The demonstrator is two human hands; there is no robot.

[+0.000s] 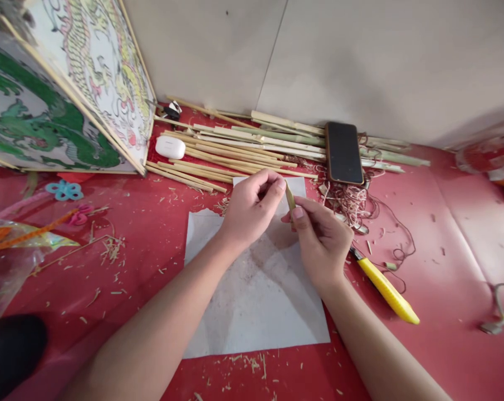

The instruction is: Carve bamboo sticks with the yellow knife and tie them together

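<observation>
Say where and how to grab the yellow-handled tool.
Likely best: middle of the yellow handle, from above and the right. The handle lies along the red surface, butt end pointing lower right, away from the right hand; the dark tip sits close to that wrist.

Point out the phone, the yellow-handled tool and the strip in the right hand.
Phone (344, 152): head view, middle of its screen.
Yellow-handled tool (387, 289): head view, middle of its handle.
Strip (290, 196): head view, its exposed length.

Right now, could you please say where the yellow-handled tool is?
In the head view, the yellow-handled tool lies right of the white paper, beside the right hand.
</observation>
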